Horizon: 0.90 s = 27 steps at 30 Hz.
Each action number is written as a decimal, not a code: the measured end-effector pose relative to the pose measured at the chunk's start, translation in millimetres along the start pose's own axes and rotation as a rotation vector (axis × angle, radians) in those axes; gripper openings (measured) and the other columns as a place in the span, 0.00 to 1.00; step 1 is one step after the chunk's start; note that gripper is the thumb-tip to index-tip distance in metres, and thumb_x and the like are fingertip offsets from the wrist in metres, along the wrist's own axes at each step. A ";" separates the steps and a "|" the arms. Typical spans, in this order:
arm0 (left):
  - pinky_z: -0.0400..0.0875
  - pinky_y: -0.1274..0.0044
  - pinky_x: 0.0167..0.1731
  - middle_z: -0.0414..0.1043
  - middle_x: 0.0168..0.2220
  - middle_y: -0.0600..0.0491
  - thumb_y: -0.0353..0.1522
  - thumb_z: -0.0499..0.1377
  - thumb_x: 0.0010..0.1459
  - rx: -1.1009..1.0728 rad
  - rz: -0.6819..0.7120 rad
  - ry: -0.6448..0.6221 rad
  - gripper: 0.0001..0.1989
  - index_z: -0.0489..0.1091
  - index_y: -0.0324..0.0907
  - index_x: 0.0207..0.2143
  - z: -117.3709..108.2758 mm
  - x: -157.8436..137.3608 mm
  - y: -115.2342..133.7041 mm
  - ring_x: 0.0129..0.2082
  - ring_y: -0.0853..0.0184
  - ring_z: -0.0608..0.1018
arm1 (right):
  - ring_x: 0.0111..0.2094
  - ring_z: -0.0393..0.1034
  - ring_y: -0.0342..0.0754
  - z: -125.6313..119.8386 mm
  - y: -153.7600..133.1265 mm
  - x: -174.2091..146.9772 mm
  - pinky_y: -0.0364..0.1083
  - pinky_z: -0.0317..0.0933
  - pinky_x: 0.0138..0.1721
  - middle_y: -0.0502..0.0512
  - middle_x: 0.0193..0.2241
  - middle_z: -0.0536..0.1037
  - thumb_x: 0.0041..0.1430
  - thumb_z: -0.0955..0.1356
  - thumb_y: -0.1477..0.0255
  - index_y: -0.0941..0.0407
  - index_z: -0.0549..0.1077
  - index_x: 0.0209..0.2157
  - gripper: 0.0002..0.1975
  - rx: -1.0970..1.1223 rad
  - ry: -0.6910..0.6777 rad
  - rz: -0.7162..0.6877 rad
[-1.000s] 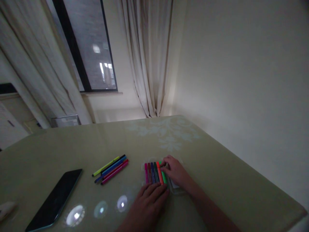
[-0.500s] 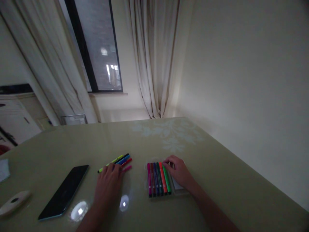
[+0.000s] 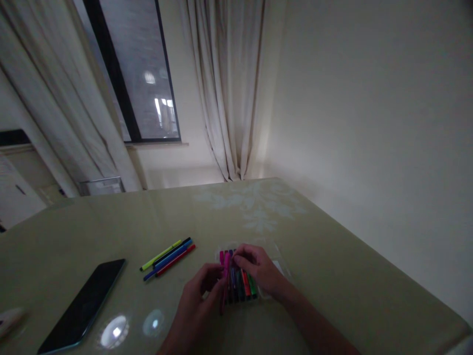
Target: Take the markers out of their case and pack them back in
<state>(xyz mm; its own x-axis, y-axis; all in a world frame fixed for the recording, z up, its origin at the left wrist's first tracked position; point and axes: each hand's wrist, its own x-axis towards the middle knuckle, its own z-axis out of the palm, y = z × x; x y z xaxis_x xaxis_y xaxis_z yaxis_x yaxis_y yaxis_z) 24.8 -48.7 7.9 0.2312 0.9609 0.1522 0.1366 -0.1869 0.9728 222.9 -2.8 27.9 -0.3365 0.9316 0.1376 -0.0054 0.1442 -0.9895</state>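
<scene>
My left hand (image 3: pixel 197 296) pinches a pink marker (image 3: pixel 226 266) between thumb and fingers, holding it over the left side of a clear plastic case (image 3: pixel 275 252). Inside the case lies a row of markers (image 3: pixel 247 285) in several colours, among them dark blue, red and green. My right hand (image 3: pixel 261 270) is over the top of that row, its fingertips drawn together close to the pink marker's upper end. Whether they grip anything is hidden. Left of the case, several loose markers (image 3: pixel 168 260), yellow, black, blue and red, lie side by side on the table.
A dark phone (image 3: pixel 83 305) lies at the left of the glossy table (image 3: pixel 314 296). A pale rounded object (image 3: pixel 11 320) is at the left edge, blurred. Behind the table hang curtains (image 3: pixel 225 98) by a window; a wall (image 3: pixel 369 123) runs along the right.
My left hand has moved right from the loose markers to the case, bringing the pink marker with it. My right hand has shifted left across the row. The view has turned slightly right.
</scene>
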 end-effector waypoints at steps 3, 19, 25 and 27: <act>0.76 0.72 0.42 0.81 0.44 0.47 0.44 0.59 0.66 0.004 -0.016 -0.006 0.16 0.74 0.43 0.47 -0.7 0.0 -1.5 0.42 0.59 0.82 | 0.36 0.74 0.48 5.2 -0.8 -4.0 0.46 0.65 0.40 0.52 0.34 0.80 0.59 0.74 0.59 0.56 0.79 0.39 0.14 0.044 -0.108 0.041; 0.72 0.64 0.52 0.77 0.55 0.47 0.44 0.66 0.60 1.104 0.471 -0.007 0.28 0.67 0.48 0.60 -7.6 -5.0 -34.7 0.51 0.54 0.79 | 0.31 0.72 0.46 -54.5 7.5 8.8 0.44 0.61 0.33 0.56 0.35 0.83 0.60 0.71 0.54 0.57 0.81 0.45 0.22 -0.091 0.078 0.147; 0.73 0.68 0.51 0.76 0.55 0.49 0.38 0.64 0.63 1.123 0.574 -0.043 0.25 0.66 0.48 0.61 -11.0 -5.4 -24.4 0.51 0.57 0.78 | 0.33 0.76 0.48 -41.8 15.0 6.5 0.45 0.65 0.34 0.58 0.37 0.84 0.66 0.65 0.61 0.57 0.80 0.46 0.17 -0.254 0.007 0.134; 0.72 0.68 0.52 0.75 0.58 0.50 0.31 0.62 0.63 1.119 0.647 -0.123 0.27 0.64 0.49 0.63 -2.6 -5.1 -20.5 0.53 0.58 0.77 | 0.36 0.78 0.50 -37.3 19.6 6.7 0.46 0.68 0.37 0.59 0.39 0.84 0.65 0.66 0.64 0.57 0.77 0.52 0.18 -0.305 0.041 0.118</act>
<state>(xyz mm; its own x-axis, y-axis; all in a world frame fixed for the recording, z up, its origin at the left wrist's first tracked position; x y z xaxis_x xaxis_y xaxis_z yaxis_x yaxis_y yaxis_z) 18.3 -49.2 -12.3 0.6350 0.6192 0.4620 0.6794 -0.7322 0.0476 255.7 18.7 11.0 -0.2797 0.9596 0.0303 0.3159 0.1218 -0.9409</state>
